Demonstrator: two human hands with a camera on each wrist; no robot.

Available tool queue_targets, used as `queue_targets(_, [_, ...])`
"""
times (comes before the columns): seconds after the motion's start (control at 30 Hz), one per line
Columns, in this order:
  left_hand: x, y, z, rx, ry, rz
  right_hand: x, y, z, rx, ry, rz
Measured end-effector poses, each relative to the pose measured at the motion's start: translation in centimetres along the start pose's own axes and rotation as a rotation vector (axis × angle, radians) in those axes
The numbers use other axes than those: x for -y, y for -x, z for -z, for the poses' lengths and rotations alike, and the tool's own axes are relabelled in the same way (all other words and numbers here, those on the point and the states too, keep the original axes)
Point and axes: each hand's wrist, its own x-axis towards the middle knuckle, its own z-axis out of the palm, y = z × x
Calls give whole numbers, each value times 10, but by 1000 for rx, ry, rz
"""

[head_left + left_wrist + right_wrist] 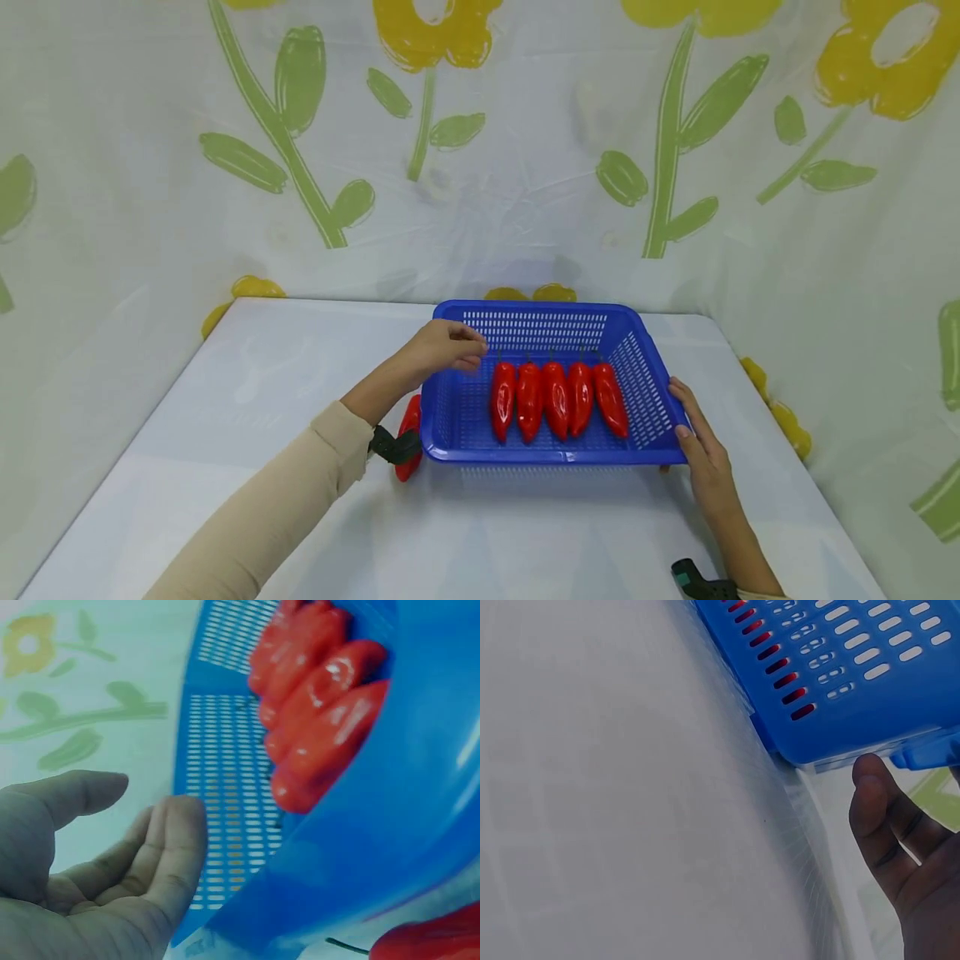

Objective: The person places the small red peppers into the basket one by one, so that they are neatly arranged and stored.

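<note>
A blue plastic basket (525, 457) holds several red peppers (555, 400) lying side by side, stems away from me. My left hand (448, 346) hovers at the basket's left side, over its back corner. Its fingers are loosely bent and apart from the thumb, with nothing between them in the left wrist view. At the right rim, my right hand (705, 458) grips the basket, thumb at the top edge and fingertips (868, 802) below the rim. One more red pepper (408, 475) lies on the table outside the basket, partly hidden by the left wrist strap.
The basket stands on a white table (225, 433), toward its back right. Behind it hangs a pale curtain (525, 208) printed with yellow flowers and green leaves. Dark straps, one of them a black wrist device (701, 581), sit on both wrists.
</note>
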Motion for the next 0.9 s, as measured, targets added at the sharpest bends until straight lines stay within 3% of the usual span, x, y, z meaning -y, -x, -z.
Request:
queue_targets(0.3, [7, 27, 14, -127, 127, -141, 2, 1, -1, -3, 19, -3])
queue_targets(0.53, [23, 38, 17, -177, 204, -241, 2, 1, -2, -7, 12, -10])
queue_targets(0.77, [37, 43, 18, -230, 292, -244, 3, 2, -2, -10, 16, -13])
queue_targets(0.9, [44, 48, 19, -262, 295, -238, 4, 1, -3, -10, 24, -12])
